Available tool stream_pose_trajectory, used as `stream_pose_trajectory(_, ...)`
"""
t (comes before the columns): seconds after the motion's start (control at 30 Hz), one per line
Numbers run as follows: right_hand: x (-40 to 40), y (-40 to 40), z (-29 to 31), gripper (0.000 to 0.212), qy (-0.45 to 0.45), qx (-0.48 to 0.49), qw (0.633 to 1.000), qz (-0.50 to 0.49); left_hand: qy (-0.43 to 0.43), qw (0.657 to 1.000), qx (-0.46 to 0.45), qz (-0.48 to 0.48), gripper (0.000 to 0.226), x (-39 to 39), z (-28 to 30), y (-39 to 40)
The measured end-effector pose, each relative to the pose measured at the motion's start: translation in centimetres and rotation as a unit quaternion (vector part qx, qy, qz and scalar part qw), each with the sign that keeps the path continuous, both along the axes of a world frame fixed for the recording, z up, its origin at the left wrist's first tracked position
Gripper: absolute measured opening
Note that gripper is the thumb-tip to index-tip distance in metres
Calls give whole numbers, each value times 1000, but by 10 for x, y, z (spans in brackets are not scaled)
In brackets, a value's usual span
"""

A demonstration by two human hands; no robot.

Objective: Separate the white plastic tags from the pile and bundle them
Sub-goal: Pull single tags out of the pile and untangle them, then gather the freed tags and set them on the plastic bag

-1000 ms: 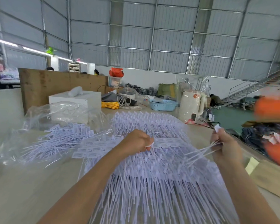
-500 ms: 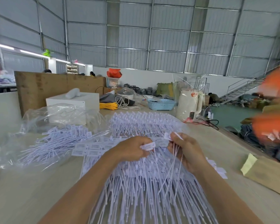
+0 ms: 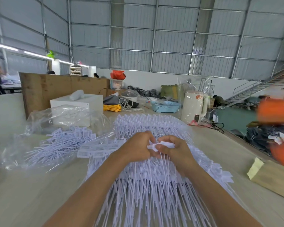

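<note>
Head view of a wooden worktable in a metal-walled hall. Both forearms are cut off by the lower edge, and the near ends of the tag tails run out of frame with them; at far right an orange-clad figure is blurred beyond recognition. The fingertips of both hands are turned away from the camera, so the exact grip beneath them cannot be made out. The left hand and right hand meet, touching, over the middle of the large pile of white plastic tags; their curled fingers pinch a small bundle of tags between them, its flat heads showing above the right thumb and its thin tails hanging toward the pile. A second heap of tags lies to the left, partly under a crumpled clear plastic bag. Behind stand a blue basket and a cream kettle
</note>
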State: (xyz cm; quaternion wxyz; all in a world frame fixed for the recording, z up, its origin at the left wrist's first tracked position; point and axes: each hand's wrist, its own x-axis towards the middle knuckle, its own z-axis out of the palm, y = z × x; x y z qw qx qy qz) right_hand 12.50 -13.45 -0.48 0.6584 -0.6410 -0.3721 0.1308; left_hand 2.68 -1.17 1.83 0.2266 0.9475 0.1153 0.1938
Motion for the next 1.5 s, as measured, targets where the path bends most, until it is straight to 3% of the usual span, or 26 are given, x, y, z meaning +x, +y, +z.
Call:
stream_pose_trajectory(0.07, 3, 1, 2, 14, 41, 21, 999, -7, -4, 1000, -7, 22, 49, -2, 4, 4)
stream_pose_trajectory(0.27, -1, 4, 9, 12, 12, 28, 1000, 4, 29, 999, -38, 25, 18, -7, 3, 14)
stream_pose_trajectory(0.37, 0, 8, 9, 11, 5, 24, 1000, 6, 35, 995, -65, 61, 25, -11, 0, 16)
stream_pose_trajectory(0.57, 0, 12, 7, 16, -9, -3, 1000, 20, 14, 995, -9, 95, 35, -11, 0, 18)
stream_pose_trajectory(0.63, 1, 13, 8, 12, -17, -7, 1000, 5, -6, 996, -26, 85, 35, -10, -1, 16)
stream_pose_trajectory(0.8, 3, 16, 10, 26, -25, 17, 999, -35, -42, 990, -107, 84, 37, -8, 5, 13)
stream_pose_trajectory(0.97, 17, 9, 18, 23, -43, 19, 994, -99, 9, 976, -191, 103, 29, -8, 20, 12)
stream_pose_trajectory(1.03, 34, 0, 26, 16, 24, 59, 991, -117, 21, 981, -168, 100, 29, -11, 20, 16)
stream_pose_trajectory(1.1, 41, -3, 36, 23, 70, 66, 990, -100, -6, 986, -150, 75, 35, -12, 17, 19)
stream_pose_trajectory(1.17, 41, -1, 46, 28, 120, 86, 987, -62, -12, 990, -132, 41, 42, -7, 12, 20)
stream_pose_trajectory(1.3, 37, -2, 71, 26, 258, 152, 953, 44, 56, 998, -40, 0, 39, 2, -2, 20)
stream_pose_trajectory(1.4, 45, -7, 80, 31, 296, 205, 929, 79, 73, 997, 18, 11, 40, 5, -10, 23)
stream_pose_trajectory(1.5, 39, 1, 79, 30, 301, 185, 929, 108, 32, 992, 100, 66, 35, 5, 1, 13)
